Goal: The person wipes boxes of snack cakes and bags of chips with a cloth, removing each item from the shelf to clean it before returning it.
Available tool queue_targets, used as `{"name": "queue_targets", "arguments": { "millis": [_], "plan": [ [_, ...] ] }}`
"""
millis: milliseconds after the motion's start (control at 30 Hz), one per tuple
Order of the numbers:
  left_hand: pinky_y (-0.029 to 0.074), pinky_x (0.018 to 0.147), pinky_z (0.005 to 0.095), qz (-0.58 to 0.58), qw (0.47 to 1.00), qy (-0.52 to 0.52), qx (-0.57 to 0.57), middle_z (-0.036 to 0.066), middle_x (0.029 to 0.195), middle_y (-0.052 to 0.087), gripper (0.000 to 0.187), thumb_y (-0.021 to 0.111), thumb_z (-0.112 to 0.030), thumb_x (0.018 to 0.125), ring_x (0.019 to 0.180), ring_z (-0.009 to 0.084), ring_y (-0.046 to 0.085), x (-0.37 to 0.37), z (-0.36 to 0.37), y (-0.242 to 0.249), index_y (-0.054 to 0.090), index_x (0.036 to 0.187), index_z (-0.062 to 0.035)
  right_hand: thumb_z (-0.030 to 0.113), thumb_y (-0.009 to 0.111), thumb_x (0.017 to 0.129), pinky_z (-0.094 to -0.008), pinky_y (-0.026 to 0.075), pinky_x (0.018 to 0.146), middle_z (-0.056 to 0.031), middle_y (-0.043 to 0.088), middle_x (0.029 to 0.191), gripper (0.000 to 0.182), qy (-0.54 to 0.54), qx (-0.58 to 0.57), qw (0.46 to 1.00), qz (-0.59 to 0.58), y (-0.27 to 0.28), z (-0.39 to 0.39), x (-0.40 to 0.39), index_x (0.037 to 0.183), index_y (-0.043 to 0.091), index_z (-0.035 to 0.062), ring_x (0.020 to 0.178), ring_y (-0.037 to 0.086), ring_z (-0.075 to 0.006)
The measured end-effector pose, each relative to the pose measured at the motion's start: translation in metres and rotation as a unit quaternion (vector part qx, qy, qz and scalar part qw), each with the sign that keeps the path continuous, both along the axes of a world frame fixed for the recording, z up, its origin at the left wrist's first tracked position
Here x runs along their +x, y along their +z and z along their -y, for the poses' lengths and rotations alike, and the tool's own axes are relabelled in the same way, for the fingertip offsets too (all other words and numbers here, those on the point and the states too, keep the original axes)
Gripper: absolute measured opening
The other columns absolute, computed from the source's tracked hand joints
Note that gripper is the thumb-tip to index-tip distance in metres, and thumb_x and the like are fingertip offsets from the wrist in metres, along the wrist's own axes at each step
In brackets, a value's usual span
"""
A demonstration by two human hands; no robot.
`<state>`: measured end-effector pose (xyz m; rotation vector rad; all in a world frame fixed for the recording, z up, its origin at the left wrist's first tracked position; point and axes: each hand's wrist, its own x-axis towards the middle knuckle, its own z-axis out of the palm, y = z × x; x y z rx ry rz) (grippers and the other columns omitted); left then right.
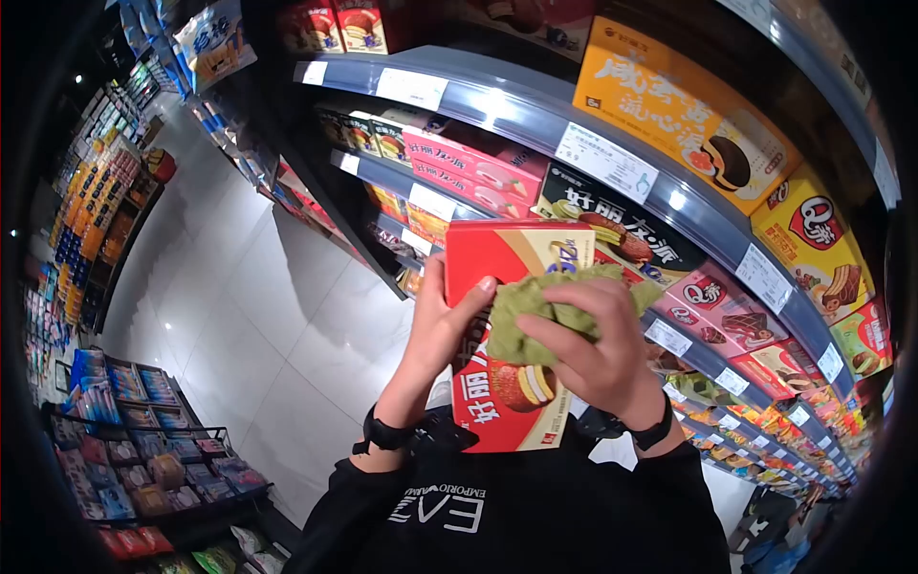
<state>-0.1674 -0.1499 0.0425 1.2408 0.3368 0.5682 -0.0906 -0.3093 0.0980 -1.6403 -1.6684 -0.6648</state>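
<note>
A red and cream snack cake box [512, 402] is held up in front of my chest, its printed front facing me. My left hand [448, 311] grips the box by its left edge, thumb on the front face. In my right hand [598, 349] is a crumpled green cloth [550, 311], pressed against the upper part of the box front. The cloth and fingers hide part of the printing. Both wrists wear dark bands.
Store shelves with boxed snacks rise ahead and to the right, among them a yellow-orange box [679, 110] and a black box [612, 225]. Price tags line the shelf edge [507, 105]. A tiled aisle floor [258, 316] lies left, beside a low display rack [163, 440].
</note>
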Motion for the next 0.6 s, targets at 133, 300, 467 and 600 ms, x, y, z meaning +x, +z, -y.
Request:
{"name": "queue_targets", "arguments": {
  "millis": [133,300,467,600],
  "plan": [
    [0.042,0.078,0.025,-0.01,1.0,0.018,-0.023,0.01,0.096,0.053,0.044,0.063,-0.024,0.079,0.086,0.0132,0.053,-0.006,-0.027,-0.004,0.039,0.106,0.0021,0.013,0.055,0.071,-0.028,0.044,0.07,-0.0036,0.053,0.086,0.019,0.074,-0.132,0.988,0.019,-0.047,-0.032,-0.044,0.09,0.057,0.0073,0.078,0.052,-0.0175],
    [0.043,0.077,0.0257,-0.027,0.999,0.012,0.031,0.011,0.094,0.054,0.044,0.063,-0.026,0.079,0.084,0.0136,0.054,-0.02,-0.054,-0.007,0.039,0.103,0.0019,0.012,0.054,0.07,-0.0266,0.044,0.068,-0.0038,0.054,0.089,0.021,0.105,-0.191,0.97,0.109,-0.052,-0.047,-0.046,0.091,0.056,0.0089,0.076,0.052,-0.0153],
    [0.045,0.068,0.0238,-0.042,0.993,-0.078,-0.072,0.01,0.086,0.055,0.044,0.061,-0.032,0.08,0.074,0.0111,0.056,-0.036,-0.047,-0.029,0.039,0.099,0.0007,0.007,0.059,0.064,-0.0353,0.043,0.06,-0.0042,0.056,0.092,0.031,-0.174,-0.054,0.983,0.015,-0.005,-0.074,-0.019,0.094,0.059,0.0129,0.077,0.054,-0.0227],
    [0.047,0.061,0.0218,-0.019,0.984,-0.069,-0.161,0.01,0.084,0.056,0.04,0.057,-0.028,0.083,0.066,0.0105,0.058,-0.049,-0.076,-0.028,0.036,0.1,0.0011,0.015,0.058,0.065,-0.0277,0.045,0.07,0.0014,0.056,0.091,0.024,0.125,-0.281,0.943,0.129,-0.055,-0.073,-0.113,0.089,0.058,0.0133,0.076,0.054,-0.0117]
  ]
}}
